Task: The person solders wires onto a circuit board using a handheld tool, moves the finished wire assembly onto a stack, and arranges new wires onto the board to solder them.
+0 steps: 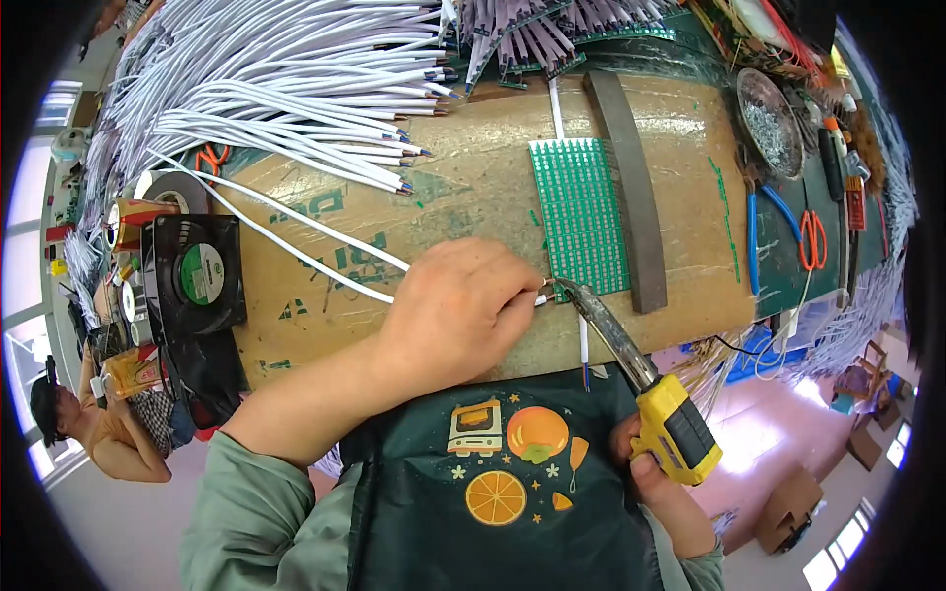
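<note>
My left hand [458, 310] pinches the end of a white cable [325, 266] at the lower edge of a green circuit board panel [581, 212]. Two white cables reach this hand from the left, and the fingers hide part of their ends. In my right hand [660, 483] is a soldering iron [675, 424] with a yellow handle. Its dark, bent tip meets the panel's lower left corner, close to my left fingertips. Whether the tip touches a bare wire is too small to tell. A short white wire [583, 340] pokes out below the panel.
A grey bar [631, 197] lies along the panel's right side. White cables [296, 89] are heaped at the far left. A black fan [197, 271] stands at left. Blue-handled pliers [754, 241], orange-handled scissors [812, 241] and a metal dish [769, 123] sit at right. Another person [128, 424] is far left.
</note>
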`<state>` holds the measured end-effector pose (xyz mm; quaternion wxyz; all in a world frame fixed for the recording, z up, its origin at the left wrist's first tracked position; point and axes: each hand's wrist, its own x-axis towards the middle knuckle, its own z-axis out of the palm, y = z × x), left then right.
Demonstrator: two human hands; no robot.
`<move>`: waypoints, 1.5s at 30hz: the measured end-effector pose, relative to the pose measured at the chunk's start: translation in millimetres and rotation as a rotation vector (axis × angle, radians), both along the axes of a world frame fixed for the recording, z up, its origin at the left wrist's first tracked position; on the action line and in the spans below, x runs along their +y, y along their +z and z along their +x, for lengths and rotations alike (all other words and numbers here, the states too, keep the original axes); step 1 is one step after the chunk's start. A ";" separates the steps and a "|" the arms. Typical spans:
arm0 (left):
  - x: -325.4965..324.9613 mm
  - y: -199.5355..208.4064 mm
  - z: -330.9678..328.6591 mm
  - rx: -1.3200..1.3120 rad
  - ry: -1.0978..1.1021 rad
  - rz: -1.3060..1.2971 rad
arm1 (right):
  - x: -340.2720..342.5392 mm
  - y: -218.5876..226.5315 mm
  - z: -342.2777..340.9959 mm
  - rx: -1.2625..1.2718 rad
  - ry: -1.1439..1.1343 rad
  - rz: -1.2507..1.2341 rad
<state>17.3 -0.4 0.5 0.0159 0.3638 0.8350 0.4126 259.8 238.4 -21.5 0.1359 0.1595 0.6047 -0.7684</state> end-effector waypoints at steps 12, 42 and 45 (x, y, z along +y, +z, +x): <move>0.0 -0.6 1.2 0.007 0.004 -0.012 | -6.1 2.9 -1.7 0.062 -0.008 0.142; -10.3 7.7 1.6 0.036 0.036 -0.139 | -12.5 31.6 -24.6 -0.020 -0.109 -0.040; -31.3 16.7 -21.3 0.148 0.101 -0.167 | -16.2 30.1 -27.0 -0.001 -0.142 -0.019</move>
